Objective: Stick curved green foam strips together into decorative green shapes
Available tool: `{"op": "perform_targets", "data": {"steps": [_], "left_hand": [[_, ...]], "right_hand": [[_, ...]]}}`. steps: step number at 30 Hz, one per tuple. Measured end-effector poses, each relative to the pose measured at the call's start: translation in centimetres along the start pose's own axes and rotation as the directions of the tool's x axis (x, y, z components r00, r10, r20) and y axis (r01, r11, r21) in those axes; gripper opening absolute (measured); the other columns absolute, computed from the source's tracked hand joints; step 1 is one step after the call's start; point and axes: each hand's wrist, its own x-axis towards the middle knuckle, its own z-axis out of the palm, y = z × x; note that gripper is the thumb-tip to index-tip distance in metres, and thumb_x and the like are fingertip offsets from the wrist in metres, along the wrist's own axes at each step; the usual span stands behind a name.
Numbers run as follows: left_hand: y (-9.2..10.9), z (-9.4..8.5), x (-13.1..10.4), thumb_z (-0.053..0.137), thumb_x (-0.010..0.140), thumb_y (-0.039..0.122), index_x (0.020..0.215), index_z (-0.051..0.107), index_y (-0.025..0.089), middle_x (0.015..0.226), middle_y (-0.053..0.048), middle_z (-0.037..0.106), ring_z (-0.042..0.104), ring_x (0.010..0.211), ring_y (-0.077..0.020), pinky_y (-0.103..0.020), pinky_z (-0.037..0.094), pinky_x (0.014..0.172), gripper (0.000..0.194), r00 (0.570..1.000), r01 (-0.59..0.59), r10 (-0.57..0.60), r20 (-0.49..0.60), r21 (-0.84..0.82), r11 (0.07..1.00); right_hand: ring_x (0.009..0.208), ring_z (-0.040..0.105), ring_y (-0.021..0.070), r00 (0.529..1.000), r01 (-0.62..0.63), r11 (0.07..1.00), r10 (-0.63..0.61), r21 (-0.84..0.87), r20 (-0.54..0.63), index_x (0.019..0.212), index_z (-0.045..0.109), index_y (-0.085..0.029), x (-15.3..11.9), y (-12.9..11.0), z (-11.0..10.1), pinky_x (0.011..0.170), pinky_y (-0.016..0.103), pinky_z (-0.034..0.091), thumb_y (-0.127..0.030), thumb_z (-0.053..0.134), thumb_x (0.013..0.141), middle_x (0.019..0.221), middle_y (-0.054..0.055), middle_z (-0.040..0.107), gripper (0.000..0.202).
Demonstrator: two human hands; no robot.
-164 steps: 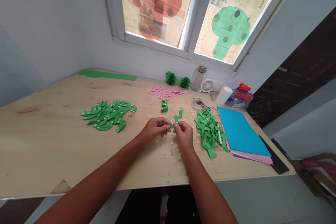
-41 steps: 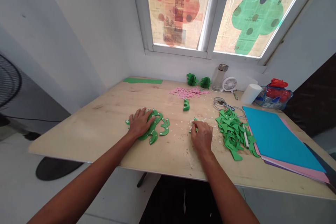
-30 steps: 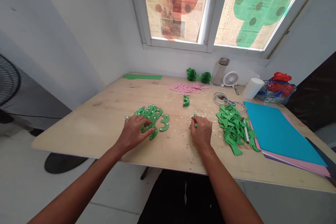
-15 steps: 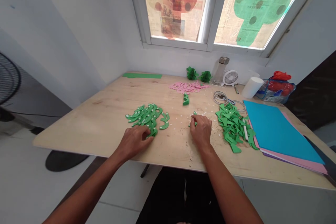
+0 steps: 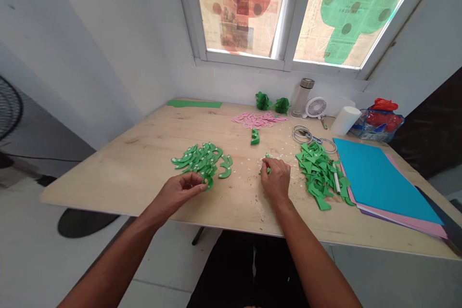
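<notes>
My left hand point(image 5: 182, 190) pinches a curved green piece point(image 5: 209, 182) at the near edge of a pile of green curved pieces point(image 5: 198, 158) with small white patches. Two loose green curves point(image 5: 225, 173) lie just right of that pile. My right hand point(image 5: 276, 176) rests on the table with its fingers curled over a small green piece point(image 5: 267, 171), mostly hidden under them. Beyond it stands a small stack of green curved pieces point(image 5: 255, 137). Tiny white bits are scattered around my right hand.
Green scraps point(image 5: 317, 173) with a white pen point(image 5: 337, 183) lie at right, beside blue sheets point(image 5: 382, 178). Farther back are tape rolls point(image 5: 302, 134), pink pieces point(image 5: 254, 119), green paper ornaments point(image 5: 263, 101), a bottle point(image 5: 302, 96), a small fan point(image 5: 316, 107) and a white roll point(image 5: 345, 121).
My left hand has drawn slightly left and turned, now showing a green piece between its thumb and finger. My right hand has hardly moved.
</notes>
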Motion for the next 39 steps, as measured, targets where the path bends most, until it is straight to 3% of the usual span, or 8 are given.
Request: {"op": "perform_targets", "data": {"steps": [5,10,15,18,28,34,39], "left_hand": [[0.9,0.8,0.4,0.063,0.070,0.046,0.073,0.061,0.021,0.076,-0.001,0.066,0.061,0.075,-0.0186,-0.028,0.046,0.070,0.025,0.981,-0.184,0.193,-0.015,0.227,0.956],[1.6,2.1,1.6,0.059,0.075,0.035,0.076,0.058,0.021,0.079,-0.002,0.065,0.061,0.077,-0.0188,-0.030,0.046,0.071,0.014,0.904,-0.394,0.428,0.009,0.404,0.826],[2.4,2.9,2.1,0.056,0.077,0.027,0.077,0.056,0.021,0.077,-0.002,0.064,0.059,0.078,-0.0198,-0.032,0.043,0.073,0.006,0.819,-0.523,0.571,0.059,0.490,0.698],[2.8,3.3,2.1,0.056,0.078,0.025,0.076,0.055,0.021,0.075,-0.002,0.064,0.058,0.077,-0.0199,-0.033,0.042,0.073,0.005,0.798,-0.554,0.593,0.109,0.519,0.651],[2.3,3.7,2.3,0.054,0.079,0.025,0.078,0.059,0.020,0.077,-0.003,0.065,0.058,0.080,-0.0201,-0.033,0.043,0.076,0.007,0.817,-0.550,0.558,0.148,0.491,0.676],[1.4,2.9,2.6,0.055,0.079,0.034,0.085,0.063,0.021,0.082,-0.005,0.067,0.060,0.083,-0.0212,-0.032,0.045,0.077,0.017,0.880,-0.436,0.474,0.018,0.425,0.794],[0.6,2.0,3.4,0.058,0.075,0.035,0.082,0.064,0.022,0.083,-0.005,0.067,0.060,0.082,-0.0228,-0.034,0.045,0.076,0.016,0.908,-0.366,0.418,-0.017,0.452,0.813]], "right_hand": [[0.079,0.058,0.0196,0.999,0.037,0.998,-0.036,0.059,-0.007,0.084,0.065,-0.018,-0.1,-0.4,-0.1,0.079,0.033,0.031,-0.020,0.049,0.083,0.080,0.005,0.070,0.017],[0.075,0.059,0.0182,0.999,0.033,0.989,-0.039,0.146,0.035,0.083,0.066,-0.019,0.1,-1.1,-0.3,0.080,0.033,0.033,-0.023,0.049,0.084,0.080,0.004,0.070,0.018],[0.074,0.061,0.0163,0.977,-0.040,0.958,-0.021,0.283,0.210,0.078,0.065,-0.020,0.6,-2.1,-0.8,0.077,0.031,0.038,-0.028,0.049,0.084,0.079,0.002,0.070,0.018],[0.076,0.061,0.0164,0.951,-0.114,0.929,-0.001,0.353,0.309,0.075,0.063,-0.020,0.8,-2.9,-0.8,0.073,0.029,0.042,-0.031,0.052,0.082,0.077,0.001,0.068,0.017],[0.053,0.051,0.0115,0.881,-0.398,0.744,0.147,0.537,0.449,0.059,0.055,-0.019,1.2,-4.4,1.5,0.053,0.023,0.039,-0.026,0.059,0.068,0.055,-0.004,0.057,0.012],[0.049,0.044,0.0099,0.845,-0.508,0.663,0.260,0.550,0.468,0.057,0.054,-0.019,1.8,-4.1,1.5,0.048,0.022,0.033,-0.027,0.059,0.065,0.051,-0.005,0.050,0.012],[0.047,0.041,0.0095,0.834,-0.534,0.616,0.271,0.579,0.481,0.055,0.053,-0.019,2.4,-3.7,1.1,0.047,0.022,0.030,-0.027,0.060,0.063,0.047,-0.006,0.048,0.014]]}}
